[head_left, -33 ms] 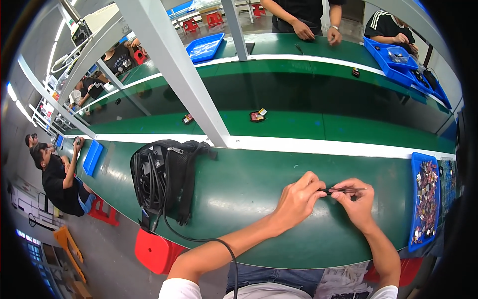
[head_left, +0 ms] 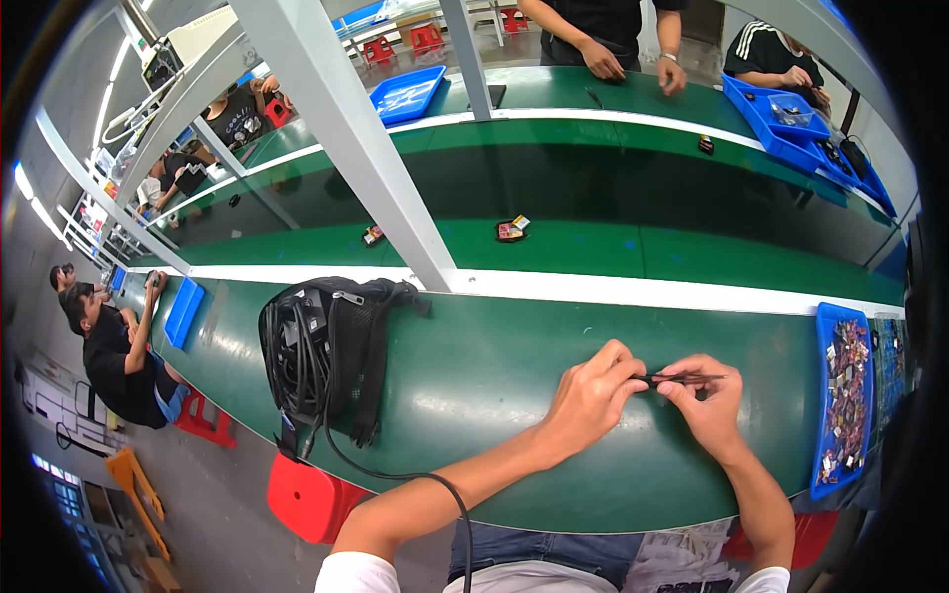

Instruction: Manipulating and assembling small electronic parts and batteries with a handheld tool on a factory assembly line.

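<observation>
Both my hands meet above the green table [head_left: 474,371], right of its middle. My left hand [head_left: 596,387] is closed, pinching a small dark part [head_left: 649,380] between thumb and fingertips; its exact kind is too small to make out. Close beside it, my right hand [head_left: 707,400] grips slim dark tweezers [head_left: 704,377], whose narrow length sticks out to the right past the fingers. The fingertips hide most of the small part and where the tweezers touch it.
A black mesh bag [head_left: 331,351] stuffed with cables lies to the left; one cable [head_left: 435,476] runs across my left forearm. At right sits a blue tray [head_left: 819,465] of small colourful parts. A grey post [head_left: 346,128] rises beyond the bag. Components [head_left: 512,229] lie on the conveyor, and people work opposite.
Across the table, another person's hand has shifted slightly. My own hands hold practically the same position.
</observation>
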Motion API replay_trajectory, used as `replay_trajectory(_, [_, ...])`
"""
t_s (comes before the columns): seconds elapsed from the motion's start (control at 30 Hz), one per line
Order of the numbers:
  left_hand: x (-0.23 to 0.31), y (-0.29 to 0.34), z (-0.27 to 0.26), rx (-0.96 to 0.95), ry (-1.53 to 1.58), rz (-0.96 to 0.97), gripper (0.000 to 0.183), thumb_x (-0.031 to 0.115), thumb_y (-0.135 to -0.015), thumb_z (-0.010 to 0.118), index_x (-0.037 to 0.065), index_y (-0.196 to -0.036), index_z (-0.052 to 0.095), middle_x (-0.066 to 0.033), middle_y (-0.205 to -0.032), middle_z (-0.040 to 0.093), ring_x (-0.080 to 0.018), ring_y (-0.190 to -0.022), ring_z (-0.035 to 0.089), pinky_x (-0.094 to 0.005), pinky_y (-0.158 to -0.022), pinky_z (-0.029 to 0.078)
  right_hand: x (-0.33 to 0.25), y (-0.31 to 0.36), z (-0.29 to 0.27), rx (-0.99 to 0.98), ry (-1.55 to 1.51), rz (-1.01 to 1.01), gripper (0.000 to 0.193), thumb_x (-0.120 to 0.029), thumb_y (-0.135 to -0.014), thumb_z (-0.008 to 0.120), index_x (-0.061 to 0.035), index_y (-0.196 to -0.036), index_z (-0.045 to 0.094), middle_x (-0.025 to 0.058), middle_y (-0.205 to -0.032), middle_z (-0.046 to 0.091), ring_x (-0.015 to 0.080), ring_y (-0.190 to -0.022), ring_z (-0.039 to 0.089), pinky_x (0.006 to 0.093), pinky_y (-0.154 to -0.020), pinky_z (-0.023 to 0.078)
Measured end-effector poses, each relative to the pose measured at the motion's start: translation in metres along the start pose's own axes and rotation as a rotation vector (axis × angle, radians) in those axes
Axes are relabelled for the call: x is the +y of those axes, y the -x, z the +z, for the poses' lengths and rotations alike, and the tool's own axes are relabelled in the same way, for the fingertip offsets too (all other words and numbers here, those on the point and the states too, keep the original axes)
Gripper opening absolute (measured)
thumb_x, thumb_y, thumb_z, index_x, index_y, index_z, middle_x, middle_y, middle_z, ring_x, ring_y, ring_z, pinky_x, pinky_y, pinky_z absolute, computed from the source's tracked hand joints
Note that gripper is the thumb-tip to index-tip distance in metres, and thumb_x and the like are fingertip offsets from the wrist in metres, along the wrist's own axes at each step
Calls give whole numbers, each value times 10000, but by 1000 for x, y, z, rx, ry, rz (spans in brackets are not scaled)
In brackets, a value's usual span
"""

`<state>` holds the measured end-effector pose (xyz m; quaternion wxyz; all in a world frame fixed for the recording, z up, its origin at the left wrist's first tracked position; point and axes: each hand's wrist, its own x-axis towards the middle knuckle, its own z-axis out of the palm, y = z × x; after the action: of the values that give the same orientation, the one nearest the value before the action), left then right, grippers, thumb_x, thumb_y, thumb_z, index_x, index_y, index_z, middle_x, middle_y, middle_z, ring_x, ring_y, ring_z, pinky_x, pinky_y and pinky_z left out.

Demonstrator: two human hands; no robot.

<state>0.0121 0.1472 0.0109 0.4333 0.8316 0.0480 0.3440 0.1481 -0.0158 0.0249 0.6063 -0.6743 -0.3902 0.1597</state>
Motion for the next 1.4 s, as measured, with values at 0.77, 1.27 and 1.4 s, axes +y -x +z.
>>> replay_trajectory(0.77, [2,1,0,-26,-48,-10,174,-2,-875,774,0,-1048,751,-109,-993,659,-254,-742,680,-374,-626,543,-13,-1,4,28,332,-334,219,-19,-776,903,-28,-962,789,95,-913,780,48,-461,470,228,-433,365])
replay_trajectory(1.27, [13,-7,-8,-26,-85,-28,195,-62,-850,782,-10,-1038,764,-115,-1008,684,-159,-676,647,-273,-545,489,-9,-4,5,74,358,-513,204,-79,-810,882,-39,-977,772,84,-938,785,151,-569,659,276,-494,498])
replay_trajectory(1.4, [16,-11,-5,-53,-88,-49,212,-96,-841,764,-15,-1037,765,-110,-990,674,-141,-643,632,-264,-517,460,-8,-3,3,73,358,-523,180,-101,-830,863,-30,-957,757,88,-923,775,206,-602,692,297,-518,528])
